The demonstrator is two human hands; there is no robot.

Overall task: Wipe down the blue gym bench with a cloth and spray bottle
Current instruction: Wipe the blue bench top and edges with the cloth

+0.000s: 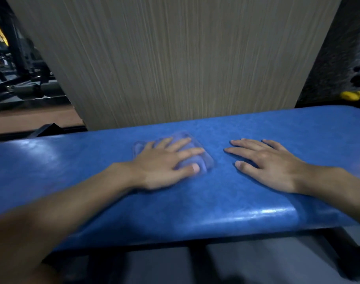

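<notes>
The blue gym bench (216,201) runs across the view from left to right, its padded top glossy. A pale blue cloth (203,160), blurred, lies flat on the middle of the pad. My left hand (164,162) presses flat on the cloth with fingers spread, covering most of it. My right hand (265,162) rests palm down on the bare pad just to the right of the cloth, fingers apart and holding nothing. No spray bottle is in view.
A beige wood-grain pillar (175,58) stands directly behind the bench. Dark gym machines (21,68) fill the far left. A yellow object (353,95) lies at the far right. The bench's black frame (195,261) shows below the pad.
</notes>
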